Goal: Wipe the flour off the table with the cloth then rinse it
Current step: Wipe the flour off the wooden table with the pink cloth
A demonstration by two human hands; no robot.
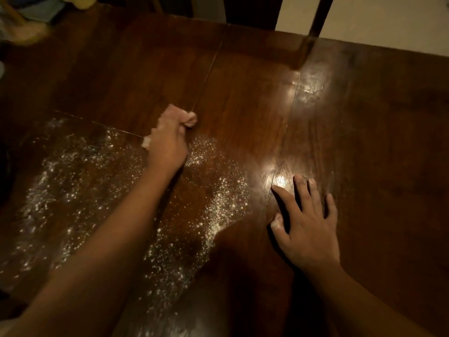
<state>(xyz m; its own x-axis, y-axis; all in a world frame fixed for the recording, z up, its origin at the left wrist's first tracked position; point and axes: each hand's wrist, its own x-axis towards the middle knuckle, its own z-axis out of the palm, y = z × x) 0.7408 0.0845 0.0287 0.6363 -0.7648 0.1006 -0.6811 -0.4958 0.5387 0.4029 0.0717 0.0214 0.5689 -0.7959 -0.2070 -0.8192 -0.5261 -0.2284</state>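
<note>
White flour point(73, 190) is scattered over the left and middle of the dark wooden table point(364, 142), with a thicker band point(218, 215) curving down the middle. My left hand point(167, 144) grips a bunched pale cloth point(190, 120) at the far edge of the floured patch; only bits of cloth stick out beyond my fingers. My right hand point(306, 220) lies flat on the table to the right of the flour, fingers spread and dusted white at the tips.
A dark chair back point(313, 30) stands at the table's far edge. Blurred things, some blue point(41, 10) and one pale brown point(29, 32), sit at the far left corner. Seams point(206, 76) run across the tabletop.
</note>
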